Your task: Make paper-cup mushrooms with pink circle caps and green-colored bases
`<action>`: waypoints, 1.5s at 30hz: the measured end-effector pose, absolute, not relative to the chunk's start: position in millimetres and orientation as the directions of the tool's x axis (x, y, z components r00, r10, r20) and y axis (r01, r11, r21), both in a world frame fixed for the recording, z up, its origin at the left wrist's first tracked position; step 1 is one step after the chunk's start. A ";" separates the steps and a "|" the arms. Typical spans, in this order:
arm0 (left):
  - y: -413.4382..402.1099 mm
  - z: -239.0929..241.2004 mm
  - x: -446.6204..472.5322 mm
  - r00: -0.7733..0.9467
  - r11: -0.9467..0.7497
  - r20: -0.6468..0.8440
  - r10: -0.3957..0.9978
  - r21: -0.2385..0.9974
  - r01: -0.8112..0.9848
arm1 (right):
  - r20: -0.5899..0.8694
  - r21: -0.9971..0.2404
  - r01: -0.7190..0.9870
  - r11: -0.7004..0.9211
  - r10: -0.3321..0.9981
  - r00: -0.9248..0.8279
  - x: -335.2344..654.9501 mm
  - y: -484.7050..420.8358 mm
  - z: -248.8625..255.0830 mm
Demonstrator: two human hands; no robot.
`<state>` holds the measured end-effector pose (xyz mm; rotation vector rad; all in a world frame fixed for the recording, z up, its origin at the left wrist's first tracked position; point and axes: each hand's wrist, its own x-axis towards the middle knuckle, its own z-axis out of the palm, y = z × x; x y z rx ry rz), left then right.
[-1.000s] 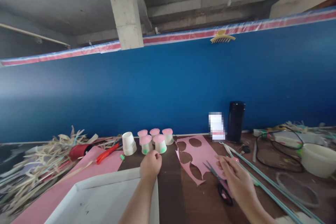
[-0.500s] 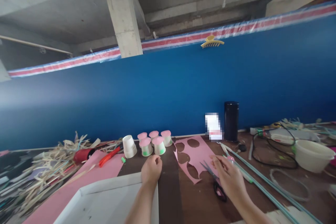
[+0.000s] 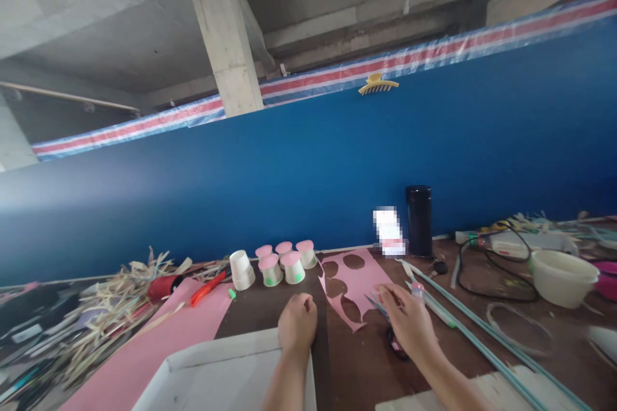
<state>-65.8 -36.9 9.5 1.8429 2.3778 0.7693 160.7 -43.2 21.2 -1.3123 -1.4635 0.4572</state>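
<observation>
My left hand (image 3: 297,323) rests on the brown table as a loose fist, just beyond the far edge of a white tray (image 3: 216,372). My right hand (image 3: 407,324) lies palm down, fingers stretched out, over black-handled scissors (image 3: 385,324) and the lower edge of a pink paper sheet (image 3: 354,279) with round holes cut in it. Several upturned paper cups with pink tops (image 3: 284,263) stand near the blue wall, beside a plain white cup stack (image 3: 241,270).
A black cylinder (image 3: 418,220) stands by the wall. Long green rods (image 3: 472,334) run diagonally on the right, near a black cable (image 3: 496,270) and a white bowl (image 3: 562,277). Dried straw (image 3: 106,314), red pliers (image 3: 207,288) and another pink sheet (image 3: 159,347) lie left.
The view has tilted up and shifted. My left hand has moved right along the tray edge. My right hand has drawn in towards the left over the scissors.
</observation>
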 end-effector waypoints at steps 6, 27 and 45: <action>-38.8 9.3 -34.0 -0.305 0.184 0.239 0.922 0.423 0.887 | 0.470 -0.778 0.529 0.339 0.873 0.131 156.7 -45.4 20.6; -31.8 16.1 -27.9 -0.444 0.161 0.217 0.870 0.725 0.670 | 0.405 -0.777 0.533 0.335 0.914 0.016 155.9 -44.7 12.5; -14.4 -7.4 -47.5 -0.551 -0.031 0.238 0.800 0.934 0.357 | 0.058 -0.744 0.325 0.584 0.541 -0.839 118.2 -94.6 16.7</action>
